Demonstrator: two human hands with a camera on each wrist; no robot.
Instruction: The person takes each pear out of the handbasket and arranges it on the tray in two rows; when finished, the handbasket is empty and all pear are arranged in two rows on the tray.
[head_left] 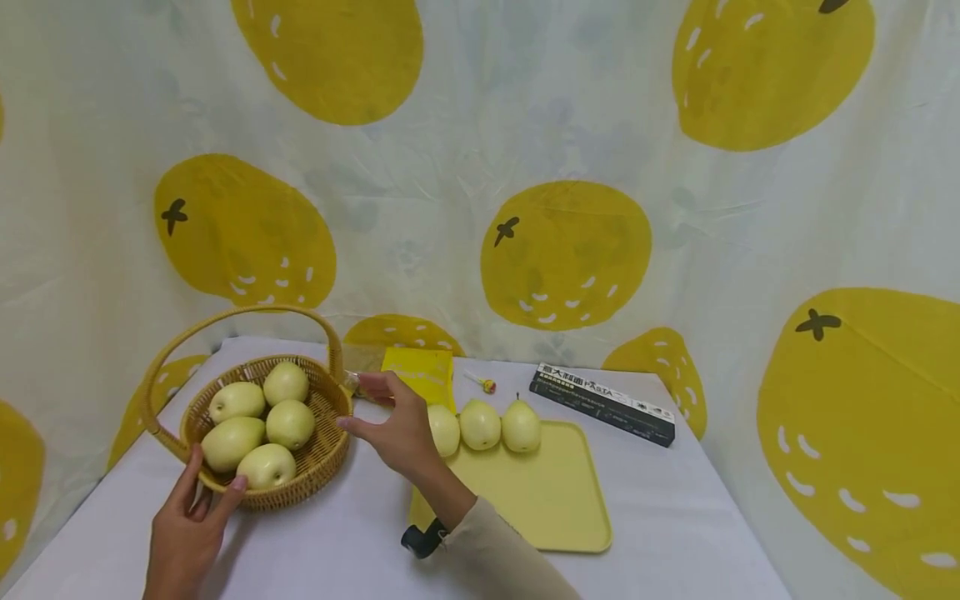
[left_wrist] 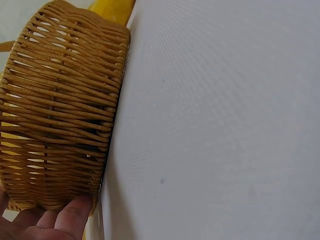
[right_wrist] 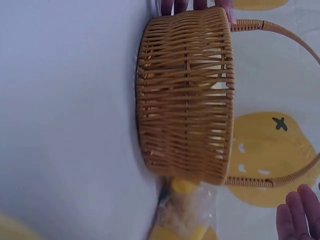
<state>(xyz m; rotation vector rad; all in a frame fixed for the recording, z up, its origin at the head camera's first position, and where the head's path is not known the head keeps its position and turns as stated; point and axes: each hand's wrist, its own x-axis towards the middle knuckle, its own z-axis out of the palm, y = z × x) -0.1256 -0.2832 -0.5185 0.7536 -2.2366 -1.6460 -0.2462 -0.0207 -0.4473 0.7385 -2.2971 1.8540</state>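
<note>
A wicker basket (head_left: pixel 300 493) with an arched handle stands at the left of the table and holds several pale yellow-green pears (head_left: pixel 290 425). At its near left side my left hand (head_left: pixel 183 517) grips it, thumb over the rim; the left wrist view shows the fingers (left_wrist: pixel 74 217) against the woven wall (left_wrist: pixel 60 115). My right hand (head_left: pixel 405 433) is beside the basket's right rim with fingers extended. In the right wrist view, those fingers (right_wrist: pixel 297 212) are apart from the basket (right_wrist: pixel 185 95). Three more pears (head_left: pixel 480 425) lie along the back of a yellow tray (head_left: pixel 532 500).
Behind the tray are a yellow packet (head_left: pixel 423 375) and a lollipop (head_left: pixel 489 386). A dark pasta box (head_left: pixel 600 404) lies slantwise at the back right. Past the basket, the right wrist view shows a clear bag (right_wrist: pixel 185 212). A fruit-print curtain (head_left: pixel 442 208) hangs behind the white-covered table (head_left: pixel 675 533).
</note>
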